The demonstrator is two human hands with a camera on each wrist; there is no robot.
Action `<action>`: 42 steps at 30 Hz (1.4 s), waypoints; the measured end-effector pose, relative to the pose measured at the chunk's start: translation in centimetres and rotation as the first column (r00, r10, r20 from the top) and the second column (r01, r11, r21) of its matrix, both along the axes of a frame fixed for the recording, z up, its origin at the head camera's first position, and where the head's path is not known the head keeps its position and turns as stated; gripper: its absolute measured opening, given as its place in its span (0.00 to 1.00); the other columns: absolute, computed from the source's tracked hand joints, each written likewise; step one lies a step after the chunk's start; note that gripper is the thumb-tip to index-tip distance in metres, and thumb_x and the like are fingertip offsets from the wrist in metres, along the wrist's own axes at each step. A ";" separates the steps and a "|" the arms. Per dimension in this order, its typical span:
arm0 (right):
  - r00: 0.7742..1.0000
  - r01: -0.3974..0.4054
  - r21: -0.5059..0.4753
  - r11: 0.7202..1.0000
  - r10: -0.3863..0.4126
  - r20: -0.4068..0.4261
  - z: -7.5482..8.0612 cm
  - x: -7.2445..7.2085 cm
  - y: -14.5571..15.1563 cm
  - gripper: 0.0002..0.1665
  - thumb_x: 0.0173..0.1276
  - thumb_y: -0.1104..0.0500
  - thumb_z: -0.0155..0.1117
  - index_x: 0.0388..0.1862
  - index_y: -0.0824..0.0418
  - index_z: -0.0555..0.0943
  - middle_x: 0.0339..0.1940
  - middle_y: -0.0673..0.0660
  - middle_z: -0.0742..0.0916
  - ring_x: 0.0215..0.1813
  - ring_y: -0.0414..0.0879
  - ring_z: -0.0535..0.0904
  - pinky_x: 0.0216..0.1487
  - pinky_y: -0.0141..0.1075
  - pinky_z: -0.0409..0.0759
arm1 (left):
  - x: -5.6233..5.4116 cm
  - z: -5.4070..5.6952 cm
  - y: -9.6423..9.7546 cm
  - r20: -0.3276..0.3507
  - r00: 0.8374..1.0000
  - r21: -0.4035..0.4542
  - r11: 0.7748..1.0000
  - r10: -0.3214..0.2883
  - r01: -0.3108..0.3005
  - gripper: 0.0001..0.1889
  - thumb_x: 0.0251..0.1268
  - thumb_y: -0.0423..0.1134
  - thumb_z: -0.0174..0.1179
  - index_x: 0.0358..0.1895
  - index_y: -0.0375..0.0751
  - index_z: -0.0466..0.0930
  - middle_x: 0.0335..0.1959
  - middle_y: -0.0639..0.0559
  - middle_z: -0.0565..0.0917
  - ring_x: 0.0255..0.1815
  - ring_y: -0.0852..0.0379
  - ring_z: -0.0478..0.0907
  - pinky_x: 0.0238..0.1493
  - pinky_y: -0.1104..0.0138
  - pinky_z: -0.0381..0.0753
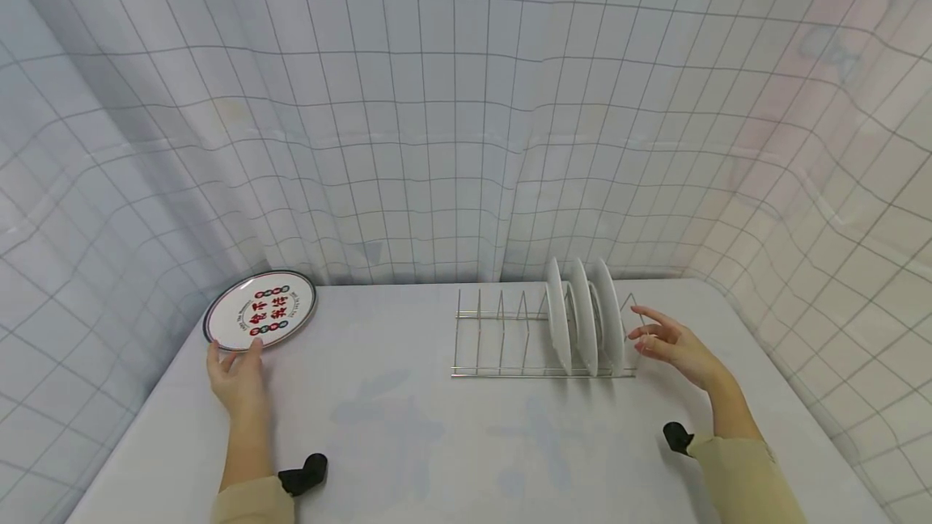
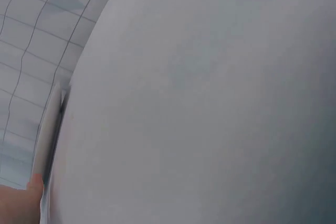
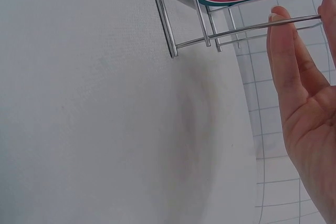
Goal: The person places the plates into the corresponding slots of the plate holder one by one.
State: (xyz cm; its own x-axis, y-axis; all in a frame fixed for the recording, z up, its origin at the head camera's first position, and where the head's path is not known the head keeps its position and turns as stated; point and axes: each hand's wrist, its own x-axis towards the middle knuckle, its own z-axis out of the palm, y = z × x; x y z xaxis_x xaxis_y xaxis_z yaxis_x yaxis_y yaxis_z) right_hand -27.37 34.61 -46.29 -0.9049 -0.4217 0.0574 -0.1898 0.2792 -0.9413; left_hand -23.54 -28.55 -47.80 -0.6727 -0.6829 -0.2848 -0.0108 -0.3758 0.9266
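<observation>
In the head view a white oval plate (image 1: 243, 310) with a dark rim and red characters lies at the table's far left. My left hand (image 1: 236, 382) grips its near edge, thumb over the rim. The thumb (image 2: 34, 190) also shows against the plate's side (image 2: 48, 135) in the left wrist view. A wire dish rack (image 1: 502, 370) stands right of centre, with three white plates (image 1: 584, 318) upright in its right part. Beside its right end is my right hand (image 1: 673, 350), fingers loosely bent, holding nothing. Its fingertips overlap the rack's end wire (image 3: 241, 28) in the right wrist view.
Both hands are over a white-covered table (image 1: 408, 459). A checked white curtain (image 1: 408, 144) surrounds its back and sides. Black straps (image 1: 304, 474) show at the cuffs. The left slots of the rack hold no plates.
</observation>
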 end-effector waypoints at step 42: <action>1.000 0.016 0.019 1.000 -0.016 0.004 -0.1 0.0 0.1 0.32 0.71 0.62 0.49 0.71 0.61 0.53 0.51 0.73 0.74 0.50 0.51 0.77 0.51 0.26 0.75 | -2.7 -1.5 -0.2 0.141 0.986 -0.119 0.990 0.094 -0.078 0.36 0.62 0.27 0.51 0.71 0.46 0.47 0.66 0.46 0.58 0.62 0.60 0.64 0.52 0.82 0.69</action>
State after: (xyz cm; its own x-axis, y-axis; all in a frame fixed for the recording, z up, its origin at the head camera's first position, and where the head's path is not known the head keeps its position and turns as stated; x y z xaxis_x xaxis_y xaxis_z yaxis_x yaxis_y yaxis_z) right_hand -27.36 34.71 -46.37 -0.9117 -0.4083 0.0459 -0.1813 0.2994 -0.9367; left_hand -26.29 -28.79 -49.30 -0.5670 -0.7695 -0.2937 -0.1210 -0.2749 0.9538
